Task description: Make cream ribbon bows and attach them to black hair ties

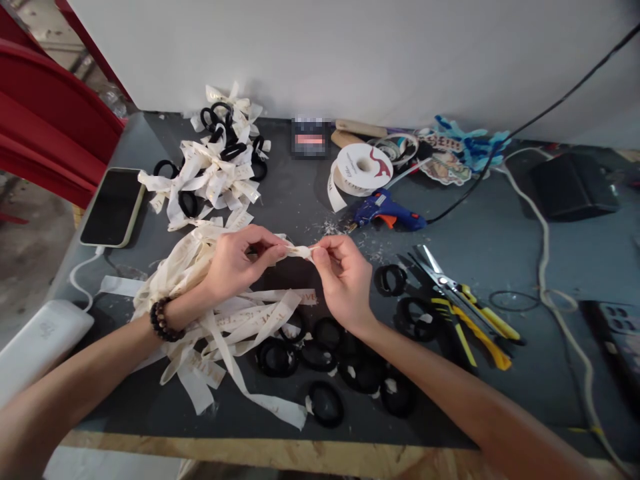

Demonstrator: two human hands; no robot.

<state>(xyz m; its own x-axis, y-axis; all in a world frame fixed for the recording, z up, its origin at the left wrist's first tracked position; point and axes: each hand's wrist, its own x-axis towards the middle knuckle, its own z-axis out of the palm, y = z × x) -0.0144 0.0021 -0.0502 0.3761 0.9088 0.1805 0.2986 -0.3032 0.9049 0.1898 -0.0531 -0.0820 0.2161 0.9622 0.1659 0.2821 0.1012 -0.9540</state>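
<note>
Between my two hands a short piece of cream ribbon (301, 251) is stretched, with a knot or fold in its middle. My left hand (245, 260) pinches its left end, and my right hand (345, 277) pinches the right end between thumb and fingers. Under and beside my left forearm lies a heap of loose printed ribbon strips (185, 260). Several black hair ties (325, 403), some with small white bits on them, lie below my right hand. Farther back on the left is a pile of hair ties with ribbon bows (220, 167).
A blue glue gun (387, 210) lies beyond my hands, by a ribbon spool (365, 167). Scissors (450, 287) and a yellow-handled cutter (455, 327) lie right. A phone (114, 207) is wired to a white power bank (47, 340). A black cable (540, 107) crosses the back right.
</note>
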